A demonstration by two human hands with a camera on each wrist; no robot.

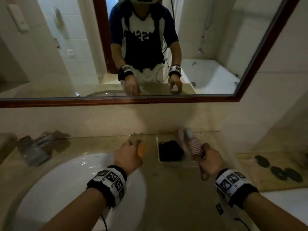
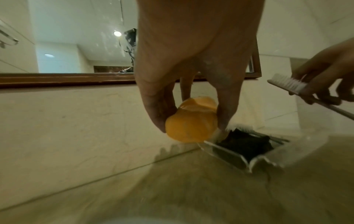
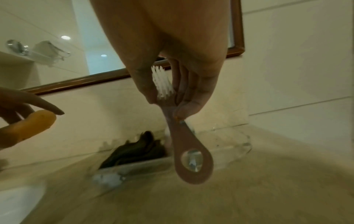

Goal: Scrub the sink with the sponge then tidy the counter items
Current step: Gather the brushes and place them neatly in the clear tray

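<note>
My left hand (image 1: 131, 147) pinches an orange sponge (image 2: 187, 131) between thumb and fingers, just above the counter behind the white sink (image 1: 66, 180). The same sponge (image 3: 38, 122) shows at the left of the right wrist view. My right hand (image 1: 206, 154) grips a pink brush (image 3: 191, 159) with white bristles (image 3: 162, 81) near its head; the looped handle end hangs down. The brush is held over the right part of a clear tray (image 1: 157, 147) that stands against the back wall. A black cloth (image 1: 170, 150) lies in the tray's left part.
A chrome faucet (image 1: 33, 150) stands at the left behind the sink. Three dark round items (image 1: 280, 170) lie on the counter at the far right. A framed mirror (image 1: 116, 101) runs along the wall above the beige counter (image 1: 166, 197).
</note>
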